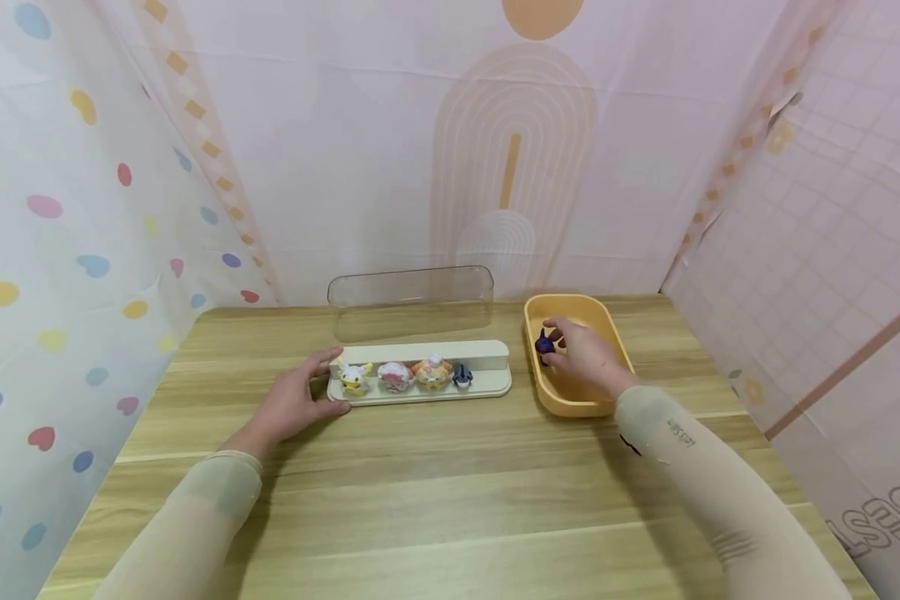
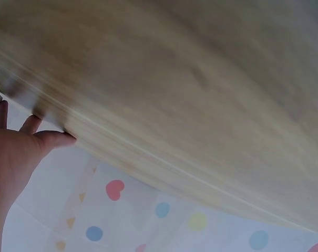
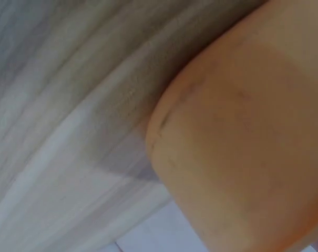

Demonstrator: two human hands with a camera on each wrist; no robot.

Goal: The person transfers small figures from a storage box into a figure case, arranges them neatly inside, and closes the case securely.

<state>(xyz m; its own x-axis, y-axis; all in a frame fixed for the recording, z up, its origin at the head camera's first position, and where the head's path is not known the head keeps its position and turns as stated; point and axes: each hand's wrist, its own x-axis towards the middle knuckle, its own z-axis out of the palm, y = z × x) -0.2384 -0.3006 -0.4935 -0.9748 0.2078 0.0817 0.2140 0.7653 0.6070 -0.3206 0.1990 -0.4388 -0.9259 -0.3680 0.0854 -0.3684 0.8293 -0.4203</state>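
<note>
My left hand (image 1: pixel 291 398) holds the left end of a cream display base (image 1: pixel 427 397), thumb at its front edge and fingers at the back. Along the base stand a white-and-yellow figurine (image 1: pixel 354 379), a pink-and-white one (image 1: pixel 395 377), an orange one with a white top (image 1: pixel 432 372) and a small dark blue one (image 1: pixel 462 376). Over the orange tray (image 1: pixel 581 408), my right hand (image 1: pixel 581 354) pinches a small dark purple figurine (image 1: pixel 544 344) between thumb and fingers, near the tray's left wall. In the left wrist view the left hand (image 2: pixel 17 152) shows at the left edge.
A clear, dark-rimmed cover (image 1: pixel 411 304) stands behind the base, near the back of the wooden table (image 1: pixel 420 500). Patterned curtains (image 1: pixel 330 150) hang behind and at both sides. In the right wrist view the tray's outer wall (image 3: pixel 243 136) fills the right side.
</note>
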